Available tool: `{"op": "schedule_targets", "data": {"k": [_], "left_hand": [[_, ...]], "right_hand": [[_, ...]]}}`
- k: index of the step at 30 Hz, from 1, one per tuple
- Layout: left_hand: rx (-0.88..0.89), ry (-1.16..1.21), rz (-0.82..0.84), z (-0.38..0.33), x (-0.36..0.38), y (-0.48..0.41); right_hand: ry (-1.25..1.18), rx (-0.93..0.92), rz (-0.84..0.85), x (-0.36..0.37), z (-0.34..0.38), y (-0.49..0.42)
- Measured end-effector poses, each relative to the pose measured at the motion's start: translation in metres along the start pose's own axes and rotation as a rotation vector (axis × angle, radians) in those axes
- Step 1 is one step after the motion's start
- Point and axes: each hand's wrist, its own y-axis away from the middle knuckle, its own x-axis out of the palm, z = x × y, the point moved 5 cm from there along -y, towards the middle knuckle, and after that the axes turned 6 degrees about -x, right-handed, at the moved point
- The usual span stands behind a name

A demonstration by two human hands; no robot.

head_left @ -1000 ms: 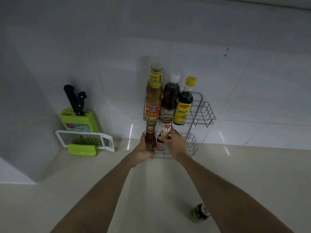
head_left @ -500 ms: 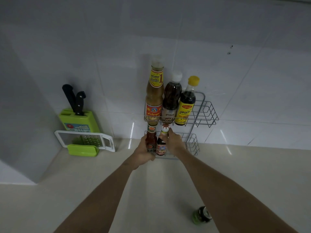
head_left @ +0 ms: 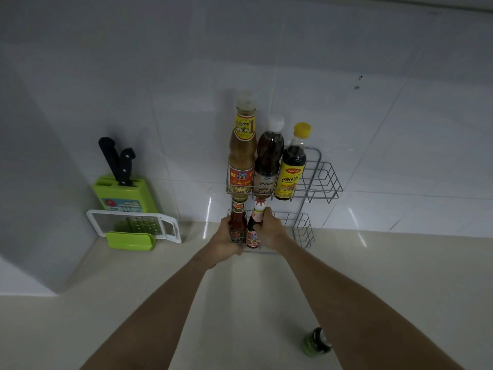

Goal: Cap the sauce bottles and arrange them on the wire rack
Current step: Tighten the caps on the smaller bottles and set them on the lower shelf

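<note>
Right hand grips white-capped bottle on wire rack lower tier, left hand holds red sauce bottle; I count three capped above, green bottle left on bench

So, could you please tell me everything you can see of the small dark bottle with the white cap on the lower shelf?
The small dark bottle with a white, red-marked cap stands upright on the lower shelf of the grey wire rack, capped, with a red label low on its body. The right hand wraps its right side; a small red sauce bottle, held by the left hand, stands close on its left.
</note>
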Motion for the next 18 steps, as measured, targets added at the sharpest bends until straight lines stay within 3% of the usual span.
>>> {"op": "schedule_targets", "data": {"k": [10,18], "left_hand": [[0.071,-0.07,-0.047,-0.009,0.003,0.017],[0.234,-0.082,-0.259,-0.005,0.023,0.068]], "right_hand": [[-0.117,0.053,-0.007,-0.005,-0.007,0.019],[-0.138,-0.109,-0.145,-0.04,-0.01,0.085]]}}
